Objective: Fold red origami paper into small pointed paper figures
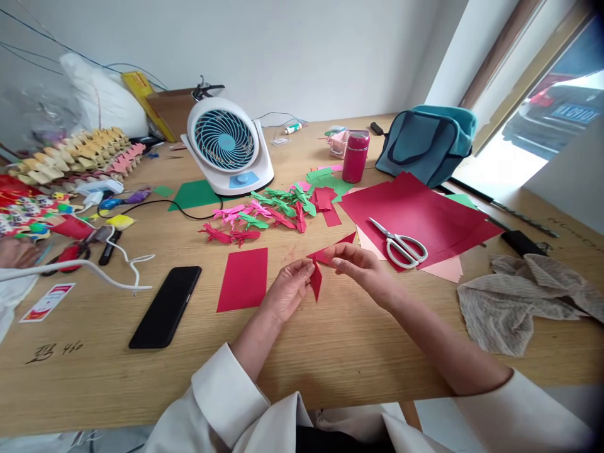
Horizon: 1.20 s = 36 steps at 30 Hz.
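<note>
Between my hands is a small piece of folded red paper (316, 281), one pointed end hanging down. My left hand (293, 286) pinches it between thumb and fingertips. From the other side my right hand (355, 265) has thumb and fingers closed on the folded red paper's other part, which sticks up past the fingers to a point. Left of my hands a red paper rectangle (243, 279) lies flat on the wooden table (302, 358). Behind them is a cluster of folded paper figures in green (278, 202), pink (231, 214) and red (217, 234).
White-handled scissors (406, 248) rest on large red sheets (425, 207) at right, near a crumpled cloth (509, 296). A black phone (165, 307) lies at left. Behind stand a fan (226, 145), a red flask (355, 157) and a teal bag (425, 145). Another person's hand (19, 253) shows at far left.
</note>
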Available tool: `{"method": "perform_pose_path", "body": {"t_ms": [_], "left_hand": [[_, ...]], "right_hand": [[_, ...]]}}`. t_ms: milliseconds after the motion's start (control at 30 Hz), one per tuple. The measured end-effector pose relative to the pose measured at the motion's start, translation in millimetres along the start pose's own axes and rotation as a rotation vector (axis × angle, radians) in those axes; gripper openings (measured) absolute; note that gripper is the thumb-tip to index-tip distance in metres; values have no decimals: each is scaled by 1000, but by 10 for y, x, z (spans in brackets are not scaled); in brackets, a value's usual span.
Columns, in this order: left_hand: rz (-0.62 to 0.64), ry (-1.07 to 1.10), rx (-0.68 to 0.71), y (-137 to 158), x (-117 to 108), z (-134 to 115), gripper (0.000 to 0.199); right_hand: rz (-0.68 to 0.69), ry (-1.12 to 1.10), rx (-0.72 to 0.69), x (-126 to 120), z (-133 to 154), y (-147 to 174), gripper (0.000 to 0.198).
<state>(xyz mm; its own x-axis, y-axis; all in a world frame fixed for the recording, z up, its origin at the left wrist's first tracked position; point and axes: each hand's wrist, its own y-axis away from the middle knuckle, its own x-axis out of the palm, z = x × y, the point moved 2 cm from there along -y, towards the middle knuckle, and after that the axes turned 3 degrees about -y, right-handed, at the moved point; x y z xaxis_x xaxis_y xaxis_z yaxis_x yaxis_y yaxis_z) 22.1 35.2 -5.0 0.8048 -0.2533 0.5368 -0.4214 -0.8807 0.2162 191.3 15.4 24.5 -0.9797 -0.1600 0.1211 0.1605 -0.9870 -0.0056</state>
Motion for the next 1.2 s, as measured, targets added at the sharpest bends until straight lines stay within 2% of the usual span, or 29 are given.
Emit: {"method": "perform_pose_path", "body": {"t_ms": [67, 167, 300, 367, 467, 567, 700, 867, 1200], "left_hand": [[68, 81, -84, 21, 25, 28, 28], [155, 195, -198, 51, 80, 97, 32], [152, 213, -232, 59, 100, 169, 37], [74, 147, -195, 52, 73, 168, 33], [-38, -9, -60, 39, 18, 111, 27], [-1, -207, 53, 32, 14, 59, 31], [-40, -501, 172, 38, 49, 48, 22], [-125, -520, 206, 56, 63, 67, 21], [-117, -582, 196, 90, 50, 58, 28]], "right_hand": [[88, -29, 50, 34, 16, -22, 33], [195, -195, 93, 135, -65, -20, 32], [75, -259, 58, 191, -195, -2, 26], [16, -242, 30, 172, -223, 1, 26], [-27, -142, -33, 110, -237, 0, 24], [-56, -58, -50, 56, -256, 2, 23], [-45, -148, 18, 46, -269, -1, 30], [-17, -209, 46, 54, -230, 6, 30], [-26, -215, 73, 71, -255, 22, 31]]}}
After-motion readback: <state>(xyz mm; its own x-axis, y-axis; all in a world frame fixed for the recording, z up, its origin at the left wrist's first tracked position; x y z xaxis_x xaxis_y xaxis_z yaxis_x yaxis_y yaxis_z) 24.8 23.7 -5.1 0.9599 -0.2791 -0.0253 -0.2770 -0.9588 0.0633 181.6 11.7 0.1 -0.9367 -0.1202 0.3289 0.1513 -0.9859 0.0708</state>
